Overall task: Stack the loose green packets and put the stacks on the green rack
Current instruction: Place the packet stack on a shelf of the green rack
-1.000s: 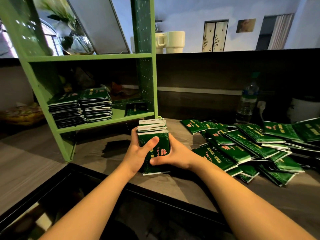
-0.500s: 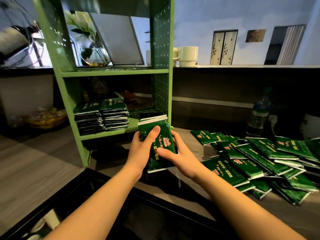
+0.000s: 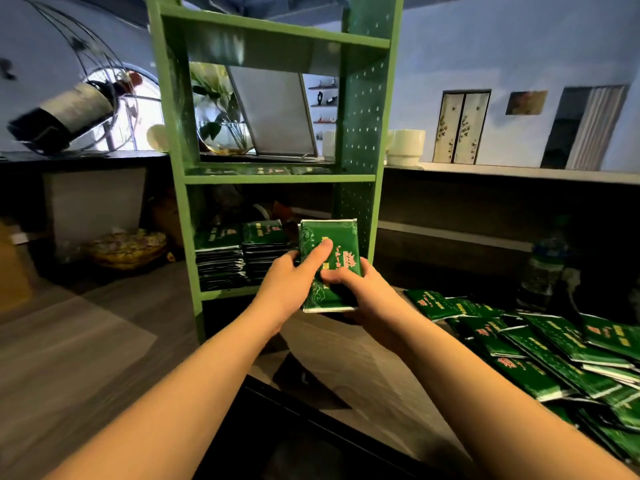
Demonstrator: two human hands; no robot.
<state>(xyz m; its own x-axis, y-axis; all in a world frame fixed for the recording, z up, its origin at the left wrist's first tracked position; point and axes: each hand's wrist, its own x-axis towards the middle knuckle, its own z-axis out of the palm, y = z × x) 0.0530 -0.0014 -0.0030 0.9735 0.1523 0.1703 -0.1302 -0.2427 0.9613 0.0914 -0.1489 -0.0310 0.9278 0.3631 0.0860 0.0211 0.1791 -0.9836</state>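
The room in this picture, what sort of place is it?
Probably a small shop or tea house counter. A green rack holds stacks of packets, more loose packets cover the counter, and mugs stand on the ledge.

Pale blue wall (image 3: pixel 485 46) above dark wooden counter (image 3: pixel 104 341), dim light.

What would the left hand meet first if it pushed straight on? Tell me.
Likely the right-hand stack on the rack's lower shelf: the left hand, holding the bundle, points just beside it. Depth is unclear.
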